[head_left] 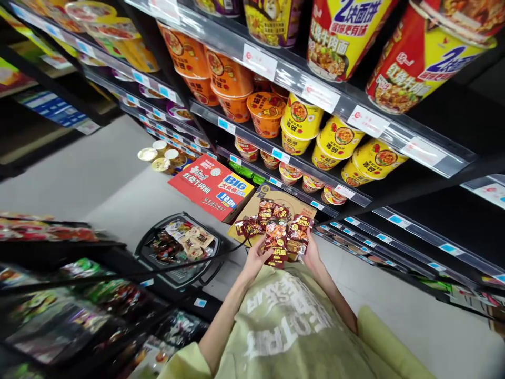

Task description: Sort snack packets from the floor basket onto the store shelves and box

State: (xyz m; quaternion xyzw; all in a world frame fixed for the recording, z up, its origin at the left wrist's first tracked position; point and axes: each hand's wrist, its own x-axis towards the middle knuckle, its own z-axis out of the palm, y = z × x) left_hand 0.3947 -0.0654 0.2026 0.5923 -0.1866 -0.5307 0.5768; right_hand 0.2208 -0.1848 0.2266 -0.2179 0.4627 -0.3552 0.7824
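Note:
Both my hands hold a bundle of small red snack packets (278, 231) low in front of me, over the shop floor. My left hand (256, 256) grips the bundle's left side, its fingers curled round the packets. The right side of the bundle is gripped by my right hand (311, 251), also closed on them. Directly behind the packets an open brown cardboard box (245, 217) rests on the floor. My light green shirt (288, 326) fills the bottom of the view.
A black shopping basket (178, 247) with packets stands on the floor to the left. A red noodle carton (211, 185) lies beyond it. Shelves of yellow (339, 138) and orange noodle cups (229, 79) run along the right. Another snack rack (71, 295) stands at lower left.

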